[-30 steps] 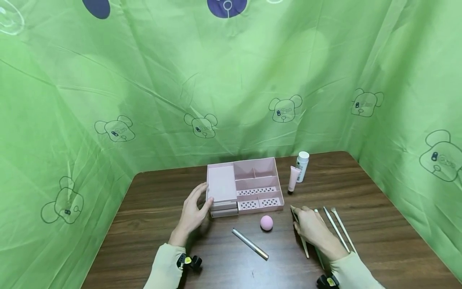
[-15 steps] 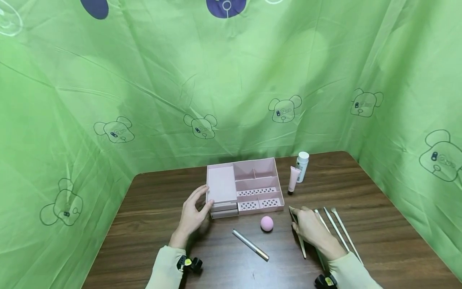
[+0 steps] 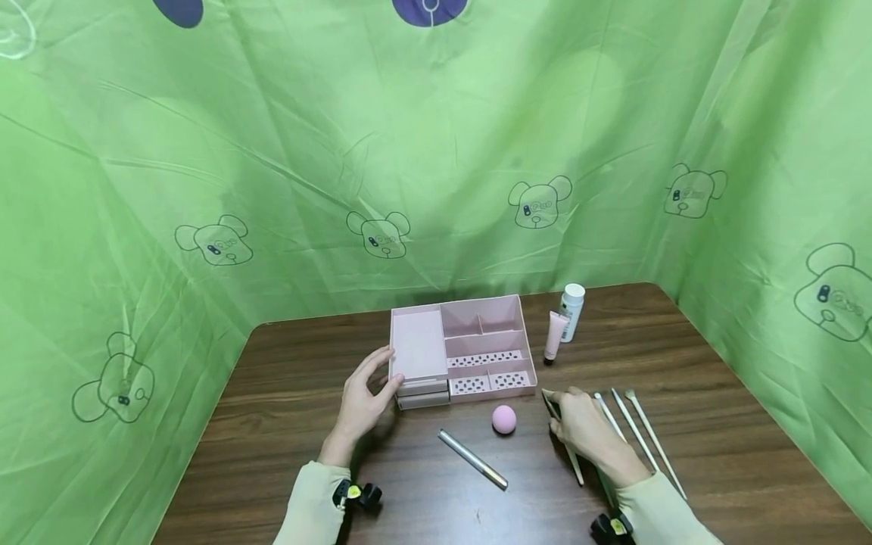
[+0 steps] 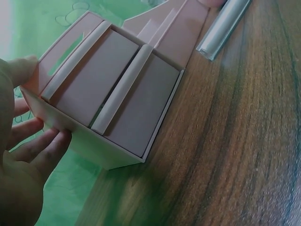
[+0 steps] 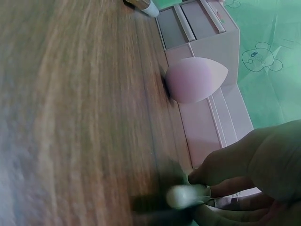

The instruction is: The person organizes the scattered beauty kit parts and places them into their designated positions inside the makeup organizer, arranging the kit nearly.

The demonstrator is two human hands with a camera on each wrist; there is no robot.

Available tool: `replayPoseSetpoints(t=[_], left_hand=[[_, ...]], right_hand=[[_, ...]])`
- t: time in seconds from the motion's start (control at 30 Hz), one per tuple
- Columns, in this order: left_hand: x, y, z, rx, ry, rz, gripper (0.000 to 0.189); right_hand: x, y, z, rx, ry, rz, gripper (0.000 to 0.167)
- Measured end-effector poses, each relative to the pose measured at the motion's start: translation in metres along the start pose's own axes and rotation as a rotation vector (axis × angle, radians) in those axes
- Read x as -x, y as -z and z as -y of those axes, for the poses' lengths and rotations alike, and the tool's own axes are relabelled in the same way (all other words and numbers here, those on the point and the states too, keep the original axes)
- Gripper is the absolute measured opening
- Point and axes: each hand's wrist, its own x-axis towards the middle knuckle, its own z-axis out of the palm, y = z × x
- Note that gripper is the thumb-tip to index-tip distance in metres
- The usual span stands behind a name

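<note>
In the head view my left hand (image 3: pixel 361 405) touches the left side of a pink desktop organizer (image 3: pixel 490 395). The left wrist view shows the thumb at the organizer's top edge and the other fingers against its side wall, near two small drawers (image 4: pixel 146 103). My right hand (image 3: pixel 589 431) pinches a slim makeup brush (image 3: pixel 575 463) low over the table. The end of this brush (image 5: pixel 181 197) shows blurred in the right wrist view; its middle is hidden by the fingers. Between the hands sit a pink makeup sponge (image 3: pixel 503 419) and a silver tube (image 3: pixel 472 459).
Right of the right hand lie more slim brushes (image 3: pixel 650 435) on the brown table (image 3: pixel 306 393). A pink squeeze tube (image 3: pixel 555 335) and a white bottle (image 3: pixel 571 312) stand at the back, right of the organizer. Green cloth (image 3: pixel 436 151) surrounds the table's back and sides.
My right hand has shifted slightly left with the brush in its fingers. My left hand stays against the organizer, and the objects on the table have not moved.
</note>
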Motion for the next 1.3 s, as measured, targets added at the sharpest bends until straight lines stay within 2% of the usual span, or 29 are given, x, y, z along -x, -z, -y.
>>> replayPoseSetpoints(t=[0.4, 0.7, 0.87, 0.97, 1.1, 1.3], left_hand=[[0.001, 0.002, 0.003, 0.011, 0.011, 0.001, 0.045], [0.001, 0.003, 0.001, -0.004, 0.024, 0.009, 0.045], [0.000, 0.004, -0.001, -0.014, 0.028, 0.006, 0.045], [0.000, 0.003, -0.001, -0.014, 0.029, 0.008, 0.045], [0.001, 0.002, -0.001, -0.003, 0.021, 0.007, 0.045], [0.002, 0.002, 0.001, -0.003, 0.027, 0.010, 0.045]], right_hand=[[-0.003, 0.018, 0.006, -0.044, -0.060, -0.041, 0.034], [-0.019, 0.035, 0.016, -0.072, 0.004, -0.135, 0.041], [-0.031, 0.040, 0.023, -0.079, 0.041, -0.178, 0.037], [-0.038, 0.044, 0.028, -0.088, 0.054, -0.189, 0.036], [-0.049, 0.049, 0.037, -0.111, 0.060, -0.184, 0.043], [-0.064, 0.055, 0.053, -0.143, 0.077, -0.170, 0.042]])
